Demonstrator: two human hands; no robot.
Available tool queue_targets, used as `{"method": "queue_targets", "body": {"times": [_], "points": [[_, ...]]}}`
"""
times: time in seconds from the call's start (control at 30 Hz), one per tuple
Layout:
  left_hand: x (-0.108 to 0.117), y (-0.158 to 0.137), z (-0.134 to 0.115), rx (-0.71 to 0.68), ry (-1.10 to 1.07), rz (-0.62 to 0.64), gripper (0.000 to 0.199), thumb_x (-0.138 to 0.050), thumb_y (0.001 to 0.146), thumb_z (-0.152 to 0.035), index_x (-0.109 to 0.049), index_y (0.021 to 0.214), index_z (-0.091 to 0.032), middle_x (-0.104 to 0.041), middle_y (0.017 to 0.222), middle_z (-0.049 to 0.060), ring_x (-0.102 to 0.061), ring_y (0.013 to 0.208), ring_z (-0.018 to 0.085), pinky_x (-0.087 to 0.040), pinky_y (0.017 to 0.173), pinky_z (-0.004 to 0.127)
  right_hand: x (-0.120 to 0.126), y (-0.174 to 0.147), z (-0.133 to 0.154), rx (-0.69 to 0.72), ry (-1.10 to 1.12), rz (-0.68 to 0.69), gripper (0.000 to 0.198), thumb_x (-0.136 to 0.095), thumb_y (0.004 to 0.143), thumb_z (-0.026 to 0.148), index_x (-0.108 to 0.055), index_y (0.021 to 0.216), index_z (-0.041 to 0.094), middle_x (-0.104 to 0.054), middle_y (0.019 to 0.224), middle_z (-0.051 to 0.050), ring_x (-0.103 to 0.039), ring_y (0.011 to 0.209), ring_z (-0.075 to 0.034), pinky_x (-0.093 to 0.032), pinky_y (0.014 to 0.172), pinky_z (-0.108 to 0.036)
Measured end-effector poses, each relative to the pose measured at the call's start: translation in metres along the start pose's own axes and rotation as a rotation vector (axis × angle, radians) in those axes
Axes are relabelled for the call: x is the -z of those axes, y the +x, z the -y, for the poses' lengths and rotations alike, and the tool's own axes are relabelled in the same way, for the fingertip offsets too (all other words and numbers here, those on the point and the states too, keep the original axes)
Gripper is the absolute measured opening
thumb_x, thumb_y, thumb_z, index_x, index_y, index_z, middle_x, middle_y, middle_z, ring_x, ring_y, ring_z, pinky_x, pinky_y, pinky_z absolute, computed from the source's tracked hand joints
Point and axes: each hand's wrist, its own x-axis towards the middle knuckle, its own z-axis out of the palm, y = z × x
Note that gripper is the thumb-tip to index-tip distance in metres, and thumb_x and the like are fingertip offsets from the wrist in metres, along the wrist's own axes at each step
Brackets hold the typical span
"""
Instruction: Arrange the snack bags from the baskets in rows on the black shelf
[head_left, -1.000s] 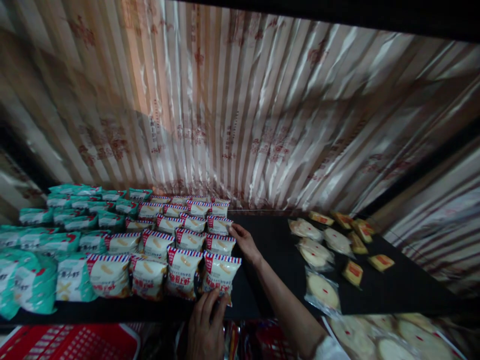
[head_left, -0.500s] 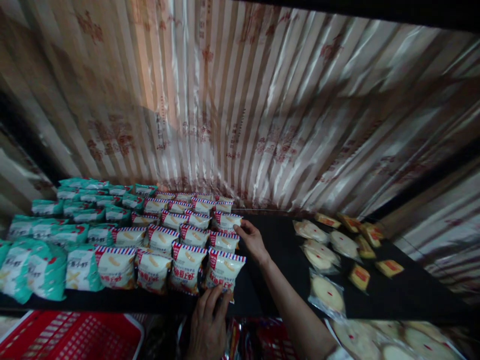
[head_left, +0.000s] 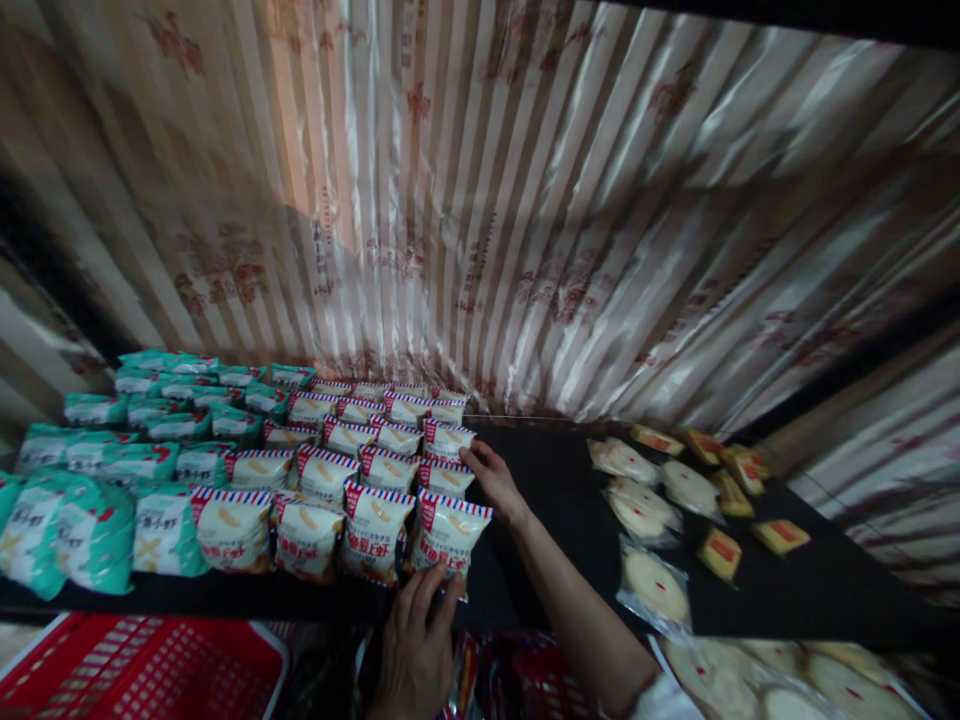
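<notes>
Rows of small white snack bags with red lettering and striped top edges stand on a black shelf point(head_left: 559, 500). My right hand point(head_left: 493, 480) reaches past the front row, its fingertips against the right side of a white snack bag point(head_left: 448, 440) farther back. At the shelf's front edge, my left hand point(head_left: 420, 640) rests its outstretched fingers on the lower part of the front right snack bag point(head_left: 451, 532). Both bags stand upright. Neither hand appears to be wrapped round a bag, though the right fingertips are partly hard to make out.
Teal snack bags point(head_left: 169, 530) fill the shelf's left side. To the right lie flat round cakes in clear wrap point(head_left: 656, 587) and small yellow packets point(head_left: 780, 537). A red basket point(head_left: 150, 660) sits below. Striped plastic sheeting point(head_left: 480, 220) hangs behind.
My right hand has moved slightly left, and the white bag at its fingertips has shifted left with it, into line with its row. My left hand stays at the front bag.
</notes>
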Motion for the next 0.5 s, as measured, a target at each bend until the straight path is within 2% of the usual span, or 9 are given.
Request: {"method": "queue_targets", "body": {"times": [0.17,0.27,0.37,0.5], "points": [[-0.002,-0.001,-0.006,0.091,-0.041,-0.009,0.051,-0.040,0.080,-0.005,-0.052,0.126,-0.024,-0.057,0.118,0.007,-0.049,0.112,0.019,-0.047,0.089,0.031,0.005,-0.021,0.006,0.030,-0.029,-0.117,0.043,-0.067,0.065,0.056,-0.065,0.092,0.022,-0.069,0.087,-0.003,-0.062,0.081,-0.019,-0.047,0.073,-0.029],[0.001,0.000,-0.007,0.084,-0.048,-0.022,0.049,-0.039,0.081,-0.005,-0.054,0.124,-0.023,-0.057,0.117,0.007,-0.049,0.111,0.018,-0.047,0.088,0.031,0.008,-0.034,0.004,0.006,-0.118,-0.041,0.043,-0.072,0.062,0.053,-0.066,0.089,0.020,-0.070,0.085,-0.004,-0.062,0.078,-0.020,-0.047,0.070,-0.029],[0.005,0.004,-0.006,0.055,-0.029,-0.017,0.045,-0.041,0.081,-0.007,-0.056,0.121,-0.022,-0.058,0.115,0.007,-0.050,0.109,0.018,-0.047,0.088,0.030,0.008,-0.043,0.000,-0.030,-0.110,0.047,0.040,-0.074,0.060,0.052,-0.065,0.079,0.019,-0.069,0.078,-0.003,-0.061,0.071,-0.019,-0.045,0.063,-0.028],[0.010,0.007,-0.007,0.066,-0.017,-0.029,0.045,-0.040,0.081,-0.006,-0.057,0.120,-0.022,-0.059,0.112,0.007,-0.051,0.107,0.018,-0.047,0.088,0.030,0.006,-0.047,0.003,-0.050,-0.005,0.002,0.038,-0.075,0.060,0.050,-0.062,0.072,0.018,-0.066,0.068,-0.001,-0.056,0.059,-0.015,-0.042,0.057,-0.027]]}}
